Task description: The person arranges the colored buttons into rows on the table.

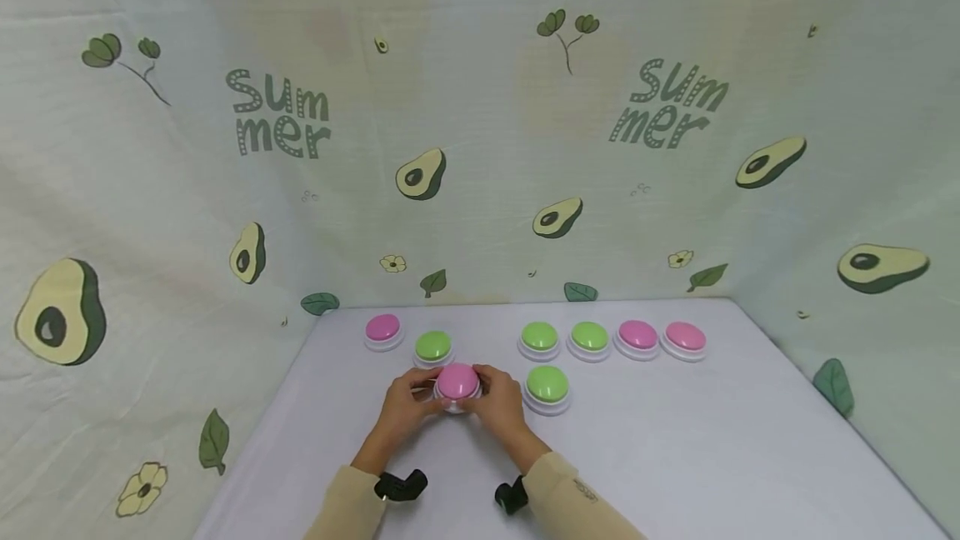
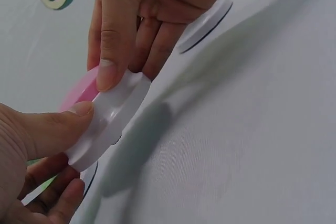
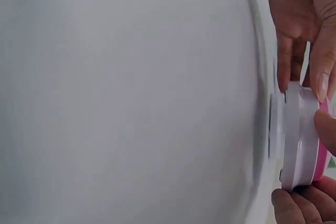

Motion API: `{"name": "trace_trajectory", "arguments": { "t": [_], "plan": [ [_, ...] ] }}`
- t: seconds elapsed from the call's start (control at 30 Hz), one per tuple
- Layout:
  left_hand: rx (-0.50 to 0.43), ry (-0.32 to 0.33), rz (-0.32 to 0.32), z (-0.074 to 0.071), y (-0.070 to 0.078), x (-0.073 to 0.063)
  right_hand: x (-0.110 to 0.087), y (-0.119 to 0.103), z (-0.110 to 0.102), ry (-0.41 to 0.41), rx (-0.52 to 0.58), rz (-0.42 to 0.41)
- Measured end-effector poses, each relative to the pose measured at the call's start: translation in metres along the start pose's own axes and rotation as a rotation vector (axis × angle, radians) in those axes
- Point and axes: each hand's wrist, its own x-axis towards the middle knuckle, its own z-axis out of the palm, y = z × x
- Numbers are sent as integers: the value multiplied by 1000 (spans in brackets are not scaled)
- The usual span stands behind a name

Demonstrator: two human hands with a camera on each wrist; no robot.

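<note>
Both hands hold one pink-domed push button [image 1: 457,382] with a round white base, near the middle of the table. My left hand [image 1: 405,408] grips its left side and my right hand [image 1: 501,402] its right side, thumbs toward me. In the left wrist view both thumbs press on the white base [image 2: 113,113], which is tilted above the table with a shadow below. The right wrist view shows the base [image 3: 299,135] edge-on, fingertips under its rim. A green button [image 1: 433,346] is just behind my left hand; another green button [image 1: 547,386] sits right of my right hand.
A pink button [image 1: 382,328] stands at the back left. Along the back right are two green buttons [image 1: 539,337] and two pink buttons [image 1: 686,337]. The white table [image 1: 675,457] meets a printed cloth backdrop [image 1: 480,107] behind and at both sides.
</note>
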Motion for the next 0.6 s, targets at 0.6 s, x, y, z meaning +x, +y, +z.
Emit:
{"name": "trace_trajectory", "arguments": {
  "t": [0.6],
  "plan": [
    [-30,-1,85,94,47,19,-7,-2,-97,104,-57,73]
  ]
}}
